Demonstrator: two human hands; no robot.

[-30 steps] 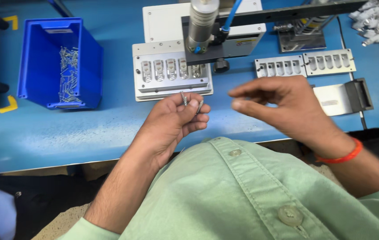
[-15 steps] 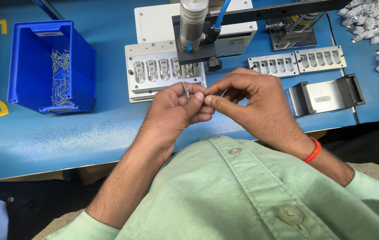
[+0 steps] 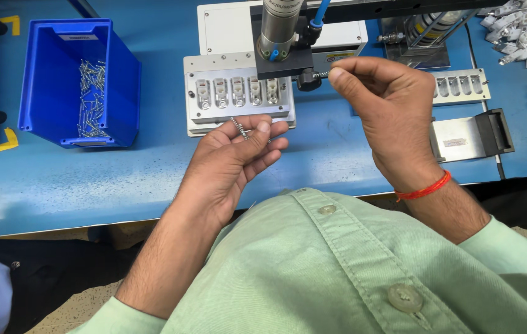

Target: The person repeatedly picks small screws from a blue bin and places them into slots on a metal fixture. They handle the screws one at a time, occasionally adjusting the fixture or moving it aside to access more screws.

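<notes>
Screw (image 3: pixel 323 74): pinched between thumb and forefinger of the right hand (image 3: pixel 390 114), at the black nozzle (image 3: pixel 305 79) under the grey fixture plate's (image 3: pixel 238 93) press head.
Spare screws (image 3: pixel 240 128): resting on the left hand's (image 3: pixel 235 158) loosely curled fingers, thumb pressing them, just in front of the plate.
Blue bin (image 3: pixel 78 83): left of the plate, holding more screws.
</notes>
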